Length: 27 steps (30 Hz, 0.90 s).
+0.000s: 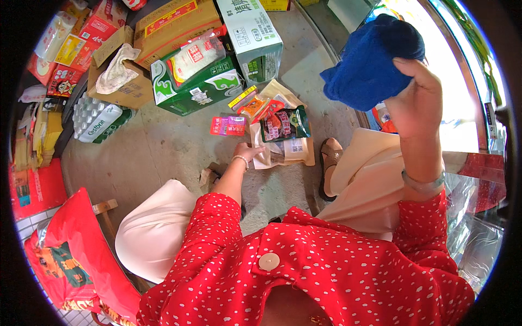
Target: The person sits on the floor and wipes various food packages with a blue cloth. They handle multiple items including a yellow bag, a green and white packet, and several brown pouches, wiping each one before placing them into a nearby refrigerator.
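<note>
My right hand is raised at the upper right and grips a folded dark blue cloth. Low over the concrete floor, my left hand reaches to a beige food pouch, its fingers at the pouch's left edge; whether they grip it I cannot tell. On top of that pouch lies a dark green and black food packet. Behind it are orange and red snack packets, a yellow and pink packet and another beige pouch. A flat red and purple packet rests just to the left.
A green carton bears a bag of white granules. Nearby stand a white and green carton, a brown carton and shrink-wrapped bottles. A red bag is at lower left; a glass case stands at right.
</note>
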Motion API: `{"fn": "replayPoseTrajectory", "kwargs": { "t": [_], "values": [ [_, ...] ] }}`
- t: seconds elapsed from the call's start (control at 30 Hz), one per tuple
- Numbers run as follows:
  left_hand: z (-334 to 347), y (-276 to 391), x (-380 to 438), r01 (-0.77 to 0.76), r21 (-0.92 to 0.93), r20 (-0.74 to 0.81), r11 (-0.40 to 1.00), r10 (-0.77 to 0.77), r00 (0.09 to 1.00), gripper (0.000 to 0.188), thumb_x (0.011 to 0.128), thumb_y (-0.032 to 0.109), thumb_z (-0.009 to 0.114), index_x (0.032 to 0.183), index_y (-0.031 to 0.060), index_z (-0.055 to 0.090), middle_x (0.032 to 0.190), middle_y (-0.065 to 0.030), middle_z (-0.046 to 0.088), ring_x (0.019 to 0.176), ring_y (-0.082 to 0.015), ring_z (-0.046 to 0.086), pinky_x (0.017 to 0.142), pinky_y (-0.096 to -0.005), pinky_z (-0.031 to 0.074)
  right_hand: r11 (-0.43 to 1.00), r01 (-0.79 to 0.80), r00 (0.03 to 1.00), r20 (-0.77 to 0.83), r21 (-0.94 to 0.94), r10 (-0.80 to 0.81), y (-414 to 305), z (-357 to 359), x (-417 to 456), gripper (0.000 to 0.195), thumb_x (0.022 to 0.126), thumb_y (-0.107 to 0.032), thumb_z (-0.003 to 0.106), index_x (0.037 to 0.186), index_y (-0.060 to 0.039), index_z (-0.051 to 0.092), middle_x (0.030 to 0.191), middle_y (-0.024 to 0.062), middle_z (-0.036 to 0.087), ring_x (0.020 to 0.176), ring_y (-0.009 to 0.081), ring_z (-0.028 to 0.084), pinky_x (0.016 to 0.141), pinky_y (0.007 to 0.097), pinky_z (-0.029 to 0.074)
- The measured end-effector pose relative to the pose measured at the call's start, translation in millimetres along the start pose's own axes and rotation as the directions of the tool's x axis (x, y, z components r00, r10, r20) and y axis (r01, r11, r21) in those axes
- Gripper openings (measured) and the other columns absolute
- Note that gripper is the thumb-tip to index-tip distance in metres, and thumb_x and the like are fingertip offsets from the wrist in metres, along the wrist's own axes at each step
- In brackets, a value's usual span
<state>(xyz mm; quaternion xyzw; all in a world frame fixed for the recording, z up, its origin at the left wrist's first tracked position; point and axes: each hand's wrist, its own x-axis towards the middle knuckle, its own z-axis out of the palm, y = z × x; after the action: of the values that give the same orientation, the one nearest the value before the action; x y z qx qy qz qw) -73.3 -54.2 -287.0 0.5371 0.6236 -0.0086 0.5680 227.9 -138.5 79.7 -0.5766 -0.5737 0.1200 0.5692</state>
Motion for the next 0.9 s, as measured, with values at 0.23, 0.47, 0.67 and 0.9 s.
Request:
{"fn": "replayPoseTrajectory", "kwargs": {
  "t": [0.23, 0.47, 0.67, 0.9],
  "values": [
    [-16, 30, -42, 0.132, -0.454, 0.233, 0.881, -0.026, 0.972, 0.035, 0.066, 0.004, 0.067, 0.100, -0.0012, 0.056, 0.092, -0.0111, 0.061, 0.081, -0.0223, 0.061, 0.070, -0.0347, 0.051, 0.695, -0.321, 0.925, 0.054, 0.643, 0.377, -6, 16, 10, 0.020, 0.070, 0.007, 0.054, 0.087, 0.0004, 0.059, 0.089, 0.0072, 0.061, 0.083, 0.0177, 0.060, 0.079, 0.0298, 0.047],
    [-78, 57, -56, 0.072, -0.361, 0.368, 0.930, 0.071, 0.927, 0.041, 0.069, -0.001, 0.063, 0.108, 0.0022, 0.051, 0.094, -0.0089, 0.061, 0.080, -0.0205, 0.061, 0.070, -0.0356, 0.051, 0.412, -0.403, 0.858, 0.181, 0.817, 0.481, -16, 43, 21, 0.026, 0.070, 0.004, 0.052, 0.095, -0.0003, 0.056, 0.088, 0.0076, 0.062, 0.079, 0.0185, 0.061, 0.076, 0.0305, 0.048],
    [-148, 116, -89, -0.044, -0.255, 0.325, 0.966, 0.128, 0.937, 0.038, 0.076, 0.008, 0.061, 0.110, -0.0029, 0.048, 0.101, -0.0099, 0.058, 0.085, -0.0181, 0.059, 0.073, -0.0302, 0.049, 0.255, -0.459, 0.814, 0.289, 0.851, 0.503, -21, 57, 25, 0.033, 0.069, 0.009, 0.049, 0.101, 0.0006, 0.054, 0.090, 0.0107, 0.061, 0.082, 0.0218, 0.060, 0.077, 0.0331, 0.049],
    [-171, 183, -137, -0.334, -0.565, 0.124, 0.755, 0.478, 0.870, 0.042, 0.079, 0.006, 0.055, 0.119, 0.0003, 0.042, 0.106, -0.0082, 0.056, 0.094, -0.0182, 0.056, 0.082, -0.0321, 0.045, 0.399, -0.369, 0.845, 0.124, 0.839, 0.520, -26, 61, 35, 0.041, 0.065, 0.012, 0.047, 0.104, 0.0006, 0.052, 0.089, 0.0108, 0.061, 0.080, 0.0219, 0.060, 0.072, 0.0318, 0.049]
  ]
}}
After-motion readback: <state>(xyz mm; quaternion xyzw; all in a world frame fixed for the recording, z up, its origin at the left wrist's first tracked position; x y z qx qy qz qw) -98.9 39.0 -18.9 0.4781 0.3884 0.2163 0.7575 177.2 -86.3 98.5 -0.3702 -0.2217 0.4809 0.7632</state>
